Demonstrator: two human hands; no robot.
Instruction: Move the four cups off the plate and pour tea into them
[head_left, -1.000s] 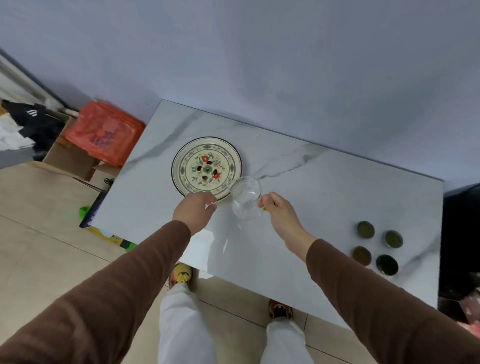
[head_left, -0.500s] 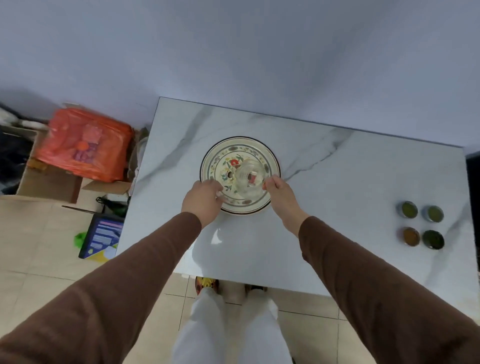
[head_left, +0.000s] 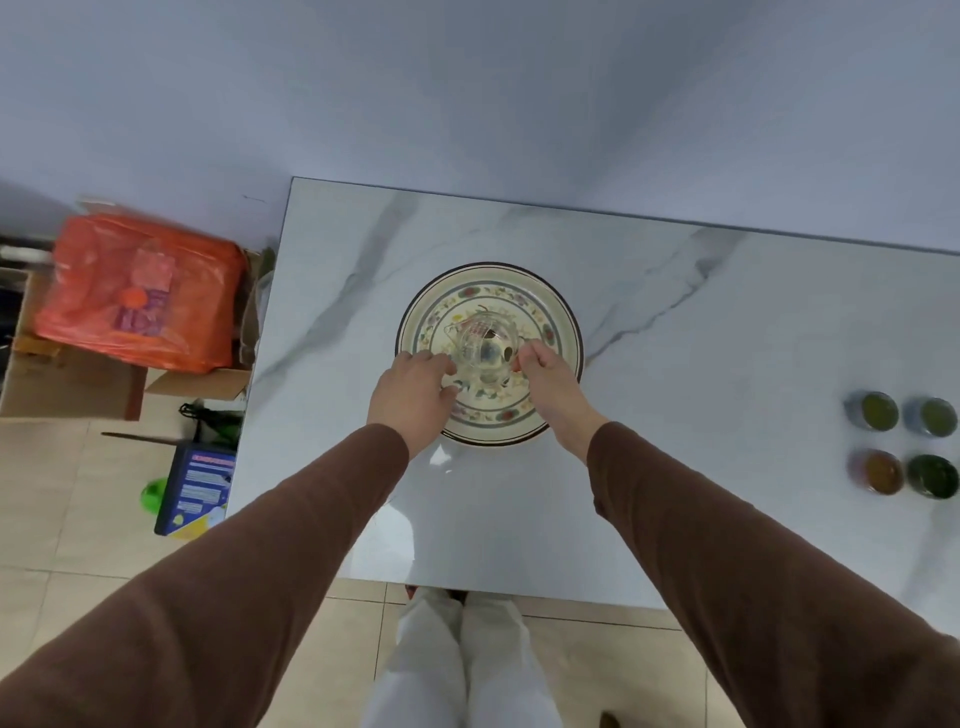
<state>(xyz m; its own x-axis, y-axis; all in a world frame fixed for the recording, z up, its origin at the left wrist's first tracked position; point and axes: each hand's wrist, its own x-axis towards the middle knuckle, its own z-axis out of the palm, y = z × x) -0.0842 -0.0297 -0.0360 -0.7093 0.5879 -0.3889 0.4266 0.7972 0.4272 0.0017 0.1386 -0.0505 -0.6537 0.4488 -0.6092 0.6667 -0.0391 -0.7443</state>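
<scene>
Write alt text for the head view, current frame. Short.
Both hands, left hand and right hand, hold a clear glass pitcher over the centre of a floral plate on a marble table. Four small cups of dark tea stand in a square near the table's right edge.

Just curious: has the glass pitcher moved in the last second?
Yes. The pitcher was on the table beside the plate; now both hands hold it over the plate's centre.

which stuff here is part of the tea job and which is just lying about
Job: four cups of tea, floral plate, glass pitcher held by left hand and right hand.

Lying about: orange bag, cardboard box, blue box.
</scene>
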